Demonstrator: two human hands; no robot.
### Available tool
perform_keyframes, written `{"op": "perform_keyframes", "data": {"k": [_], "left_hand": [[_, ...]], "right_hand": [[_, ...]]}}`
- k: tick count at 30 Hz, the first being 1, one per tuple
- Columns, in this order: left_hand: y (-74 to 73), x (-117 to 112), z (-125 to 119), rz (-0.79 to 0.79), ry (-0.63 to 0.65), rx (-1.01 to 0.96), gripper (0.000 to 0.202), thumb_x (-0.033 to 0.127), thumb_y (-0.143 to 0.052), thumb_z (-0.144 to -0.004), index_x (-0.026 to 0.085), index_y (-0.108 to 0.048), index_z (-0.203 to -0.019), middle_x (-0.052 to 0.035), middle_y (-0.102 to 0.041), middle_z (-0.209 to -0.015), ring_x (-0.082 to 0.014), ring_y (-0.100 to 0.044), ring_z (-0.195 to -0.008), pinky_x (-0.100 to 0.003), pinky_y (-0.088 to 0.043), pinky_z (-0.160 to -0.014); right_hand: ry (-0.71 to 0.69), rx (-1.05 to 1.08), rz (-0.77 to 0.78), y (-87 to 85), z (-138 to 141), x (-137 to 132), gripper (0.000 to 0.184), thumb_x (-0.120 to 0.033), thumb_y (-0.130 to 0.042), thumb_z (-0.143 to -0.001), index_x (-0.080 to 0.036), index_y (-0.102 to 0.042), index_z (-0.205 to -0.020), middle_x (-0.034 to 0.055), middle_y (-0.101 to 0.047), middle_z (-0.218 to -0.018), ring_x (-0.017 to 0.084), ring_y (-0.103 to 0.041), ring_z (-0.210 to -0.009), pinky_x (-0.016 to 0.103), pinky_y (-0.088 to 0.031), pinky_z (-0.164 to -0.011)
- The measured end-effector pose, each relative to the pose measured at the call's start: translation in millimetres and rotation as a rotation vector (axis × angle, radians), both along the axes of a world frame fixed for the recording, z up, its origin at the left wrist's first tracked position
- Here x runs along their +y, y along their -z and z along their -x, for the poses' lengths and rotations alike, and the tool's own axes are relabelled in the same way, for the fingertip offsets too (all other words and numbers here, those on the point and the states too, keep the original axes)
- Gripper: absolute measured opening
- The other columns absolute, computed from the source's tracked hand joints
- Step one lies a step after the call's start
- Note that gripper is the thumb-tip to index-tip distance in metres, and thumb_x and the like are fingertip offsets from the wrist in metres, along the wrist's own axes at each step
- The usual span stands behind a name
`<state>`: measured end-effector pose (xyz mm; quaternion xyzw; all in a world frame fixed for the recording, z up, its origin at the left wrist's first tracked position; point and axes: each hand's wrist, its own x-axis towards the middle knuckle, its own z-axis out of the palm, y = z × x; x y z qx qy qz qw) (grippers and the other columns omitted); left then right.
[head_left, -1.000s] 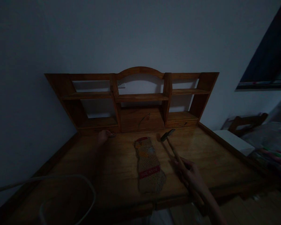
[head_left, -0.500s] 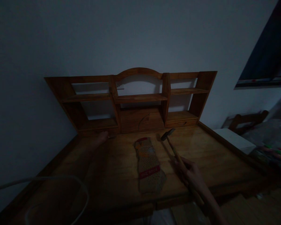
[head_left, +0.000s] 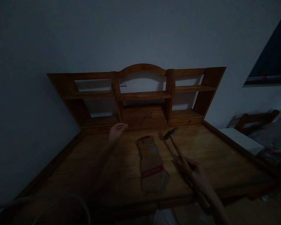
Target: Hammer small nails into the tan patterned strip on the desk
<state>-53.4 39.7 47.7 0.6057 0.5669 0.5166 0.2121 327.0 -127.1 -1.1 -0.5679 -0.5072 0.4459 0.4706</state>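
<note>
In dim light, my right hand (head_left: pixel 194 175) is closed round the wooden handle of a hammer (head_left: pixel 175 144), whose dark metal head hangs just above the wooden desk (head_left: pixel 215 156) near the back. My left hand (head_left: pixel 117 130) reaches far forward to the foot of the wooden shelf unit (head_left: pixel 140 97), fingers loosely curled; whether it holds something small I cannot make out. Between my hands a flat patterned packet (head_left: pixel 152 164) with red bands lies on the desk.
The shelf unit stands against the white wall with bare shelves and a small drawer front in its middle. A white block (head_left: pixel 242 140) and a wooden chair back (head_left: pixel 256 118) are off the desk's right side. A pale cable loop (head_left: pixel 61 203) shows at lower left.
My left hand has moved right along the base of the shelf unit and lifted a little. The view has shifted slightly. The hammer stays in my right hand, barely moved.
</note>
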Motion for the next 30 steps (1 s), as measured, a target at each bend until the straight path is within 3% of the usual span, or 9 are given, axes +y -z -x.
{"op": "perform_keyframes", "data": {"k": [3,8,12,15,21,30], "left_hand": [[18.9,-17,-41,-0.033,0.099,-0.172,0.03,0.044,-0.067,-0.071,0.016,-0.062,-0.08,-0.0084,-0.072,-0.087,-0.0206,-0.068,-0.085,-0.031,-0.053,-0.078],[47.7,-36,-65,-0.049,0.065,-0.014,0.022,0.042,-0.062,-0.079,0.021,-0.066,-0.076,-0.0027,-0.072,-0.079,-0.0184,-0.068,-0.077,-0.028,-0.052,-0.07],[48.9,-46,-68,-0.081,-0.009,0.167,0.021,0.041,-0.057,-0.084,0.024,-0.068,-0.078,-0.0018,-0.072,-0.084,-0.0196,-0.066,-0.081,-0.03,-0.05,-0.074],[49.3,-50,-72,-0.1,0.025,0.203,0.019,0.04,-0.059,-0.082,0.023,-0.069,-0.079,-0.0017,-0.072,-0.086,-0.0196,-0.066,-0.083,-0.031,-0.049,-0.077],[63.1,-46,-78,0.051,0.171,-0.003,0.015,0.036,-0.067,-0.076,0.021,-0.068,-0.081,-0.0028,-0.072,-0.083,-0.0178,-0.068,-0.076,-0.028,-0.053,-0.07],[65.7,-43,-79,0.099,0.202,-0.1,0.011,0.032,-0.07,-0.073,0.022,-0.069,-0.075,-0.003,-0.073,-0.08,-0.0187,-0.07,-0.076,-0.029,-0.053,-0.071]], "right_hand": [[0.011,0.006,0.013,0.7,1,0,0.058,-0.055,-0.063,-0.074,-0.013,-0.067,-0.113,-0.0004,-0.056,-0.051,0.009,-0.042,-0.035,0.02,-0.029,-0.031],[-0.012,-0.023,0.024,2.8,2,0,0.051,-0.05,-0.06,-0.08,-0.015,-0.064,-0.116,-0.0044,-0.049,-0.05,0.007,-0.037,-0.034,0.018,-0.026,-0.031],[0.01,-0.072,0.043,-0.8,2,-1,0.049,-0.049,-0.062,-0.079,-0.015,-0.066,-0.114,-0.001,-0.055,-0.056,0.008,-0.042,-0.038,0.018,-0.03,-0.033],[0.002,-0.095,0.065,-3.3,2,-2,0.052,-0.05,-0.061,-0.08,-0.015,-0.064,-0.118,-0.0019,-0.053,-0.053,0.008,-0.04,-0.037,0.018,-0.028,-0.032],[0.01,-0.115,0.091,-1.3,3,-2,0.054,-0.051,-0.058,-0.082,-0.016,-0.061,-0.122,-0.0038,-0.048,-0.051,0.008,-0.036,-0.035,0.019,-0.026,-0.03],[0.022,-0.116,0.087,1.4,3,-2,0.051,-0.05,-0.061,-0.08,-0.016,-0.064,-0.117,0.0006,-0.056,-0.059,0.009,-0.041,-0.04,0.019,-0.028,-0.033]]}}
